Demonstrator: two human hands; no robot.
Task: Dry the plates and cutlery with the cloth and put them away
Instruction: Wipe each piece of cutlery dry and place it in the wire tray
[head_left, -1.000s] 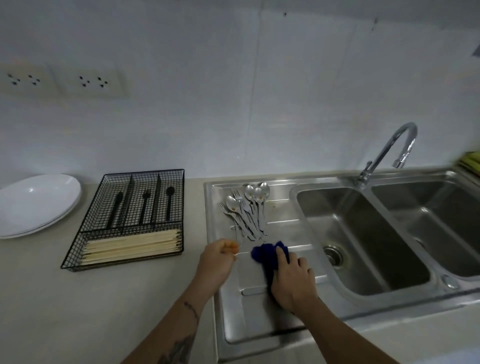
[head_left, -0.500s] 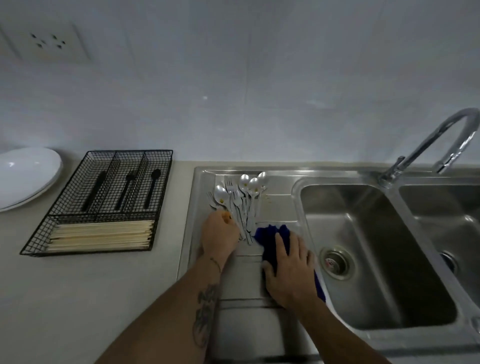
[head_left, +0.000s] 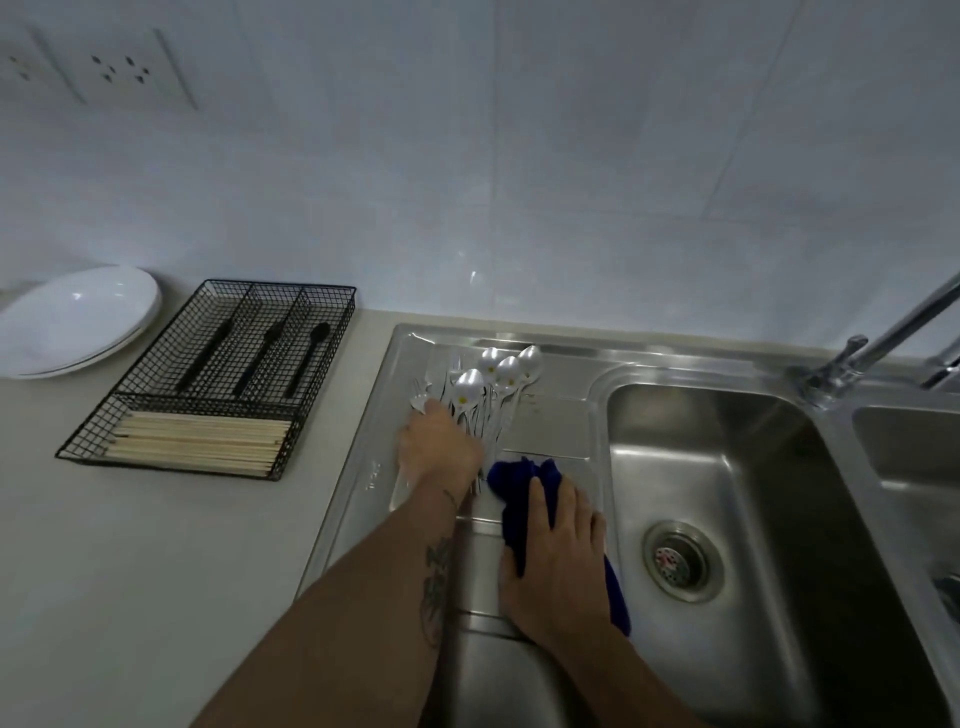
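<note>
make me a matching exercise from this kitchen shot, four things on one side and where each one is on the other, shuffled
Things:
1. blue cloth
2. white plates
3. wooden chopsticks
4. silver spoons

Places:
A. front compartment of the black wire tray
B. far left of the counter, beside the wire tray
C. under the right hand on the drainboard
D. back of the drainboard, just beyond the left hand

Pairs: 1-C, 2-B, 3-A, 4-D
</note>
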